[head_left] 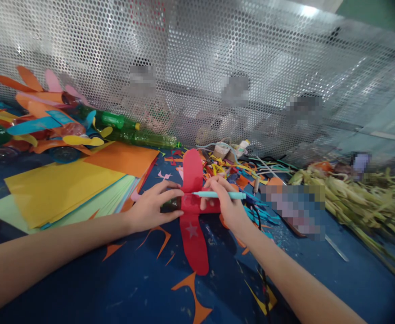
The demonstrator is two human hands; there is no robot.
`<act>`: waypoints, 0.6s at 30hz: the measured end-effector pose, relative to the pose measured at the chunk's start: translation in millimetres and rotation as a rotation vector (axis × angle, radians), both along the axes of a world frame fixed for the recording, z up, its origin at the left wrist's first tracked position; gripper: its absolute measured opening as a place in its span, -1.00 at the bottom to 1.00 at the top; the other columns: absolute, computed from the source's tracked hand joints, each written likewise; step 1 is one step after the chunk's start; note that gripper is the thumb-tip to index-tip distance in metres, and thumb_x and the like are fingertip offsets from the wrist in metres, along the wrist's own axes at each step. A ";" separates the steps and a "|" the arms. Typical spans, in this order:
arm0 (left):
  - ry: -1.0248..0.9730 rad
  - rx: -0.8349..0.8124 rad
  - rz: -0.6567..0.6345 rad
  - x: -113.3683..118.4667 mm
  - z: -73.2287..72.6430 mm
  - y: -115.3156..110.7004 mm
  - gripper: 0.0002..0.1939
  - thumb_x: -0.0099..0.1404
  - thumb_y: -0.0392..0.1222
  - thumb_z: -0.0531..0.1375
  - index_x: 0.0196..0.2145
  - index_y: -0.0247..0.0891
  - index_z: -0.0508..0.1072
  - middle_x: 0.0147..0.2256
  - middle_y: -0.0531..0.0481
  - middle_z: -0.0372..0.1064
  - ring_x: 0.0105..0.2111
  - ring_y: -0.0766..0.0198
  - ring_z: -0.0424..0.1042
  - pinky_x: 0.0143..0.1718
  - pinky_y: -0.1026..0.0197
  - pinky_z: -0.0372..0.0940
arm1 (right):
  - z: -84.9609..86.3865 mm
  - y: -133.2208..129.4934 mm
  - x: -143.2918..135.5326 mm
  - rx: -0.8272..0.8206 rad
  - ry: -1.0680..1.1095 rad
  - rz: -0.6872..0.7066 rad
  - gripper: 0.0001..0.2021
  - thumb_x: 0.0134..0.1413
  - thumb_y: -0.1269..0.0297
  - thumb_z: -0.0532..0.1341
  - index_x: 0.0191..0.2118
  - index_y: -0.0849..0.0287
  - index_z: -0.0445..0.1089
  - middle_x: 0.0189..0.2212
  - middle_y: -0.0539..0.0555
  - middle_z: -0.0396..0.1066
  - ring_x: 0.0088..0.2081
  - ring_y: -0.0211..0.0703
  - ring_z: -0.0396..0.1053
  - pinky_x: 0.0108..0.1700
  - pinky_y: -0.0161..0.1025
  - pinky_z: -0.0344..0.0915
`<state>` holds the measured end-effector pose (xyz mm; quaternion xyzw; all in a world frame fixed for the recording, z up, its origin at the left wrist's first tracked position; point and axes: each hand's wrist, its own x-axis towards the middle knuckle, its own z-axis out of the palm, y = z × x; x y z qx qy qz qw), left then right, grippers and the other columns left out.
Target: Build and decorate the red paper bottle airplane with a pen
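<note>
A toy plane made from a plastic bottle [172, 205] lies on the blue table, its neck side to the left. Red paper wraps its body, and a red upper wing [192, 168] and a red lower wing [197, 256] stick out. A pale star marks the lower wing. My left hand [152, 204] grips the bottle end between thumb and fingers. In my right hand [227, 204] is a light-blue marker [204, 194], pinched near its middle, tip pointing left at the red paper by the upper wing's base. Some right fingers rest against the red body.
Yellow paper sheets [62, 191] and orange sheets [123, 157] lie at left, below finished bottle planes [54, 121]. Green bottles [143, 136] line a perforated metal screen [197, 54]. Paper scraps [194, 292] litter the table. A phone-like object [287, 209] and dried husks [346, 193] are at right.
</note>
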<state>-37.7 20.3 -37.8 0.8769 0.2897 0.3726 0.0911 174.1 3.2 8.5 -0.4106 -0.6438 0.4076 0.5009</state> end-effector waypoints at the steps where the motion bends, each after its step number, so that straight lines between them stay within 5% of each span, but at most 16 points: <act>1: -0.001 0.001 0.000 0.0 0.0 -0.1 -0.66 0.24 -0.14 0.22 -0.02 -0.15 0.32 -0.02 -0.12 0.25 -0.02 0.15 0.32 -0.03 0.06 0.33 | 1.0 -0.4 0.0 -0.012 -0.011 0.022 -0.81 0.17 0.20 0.06 -0.45 0.11 0.19 -0.71 -0.08 0.31 -0.59 -0.25 0.27 -0.42 -0.29 0.17; 5: -0.002 -0.006 0.013 -0.4 0.4 -1.0 -0.67 0.24 -0.13 0.22 -0.04 -0.15 0.33 -0.03 -0.12 0.26 -0.05 0.15 0.35 -0.06 0.06 0.35 | 0.9 -0.7 2.4 -0.024 -0.095 0.077 -0.90 -0.01 0.30 0.19 -0.42 0.12 0.22 -0.59 -0.09 0.28 -0.55 -0.28 0.23 -0.47 -0.31 0.13; 18: -0.004 0.005 0.011 -0.4 0.0 -0.4 -0.66 0.24 -0.13 0.22 -0.03 -0.16 0.34 -0.03 -0.11 0.26 -0.03 0.16 0.34 -0.05 0.08 0.34 | -6.9 4.3 4.9 0.057 -0.213 -0.022 -0.76 0.15 0.24 0.13 -0.50 0.10 0.12 -0.68 -0.13 0.20 -0.61 -0.29 0.13 -0.49 -0.30 0.06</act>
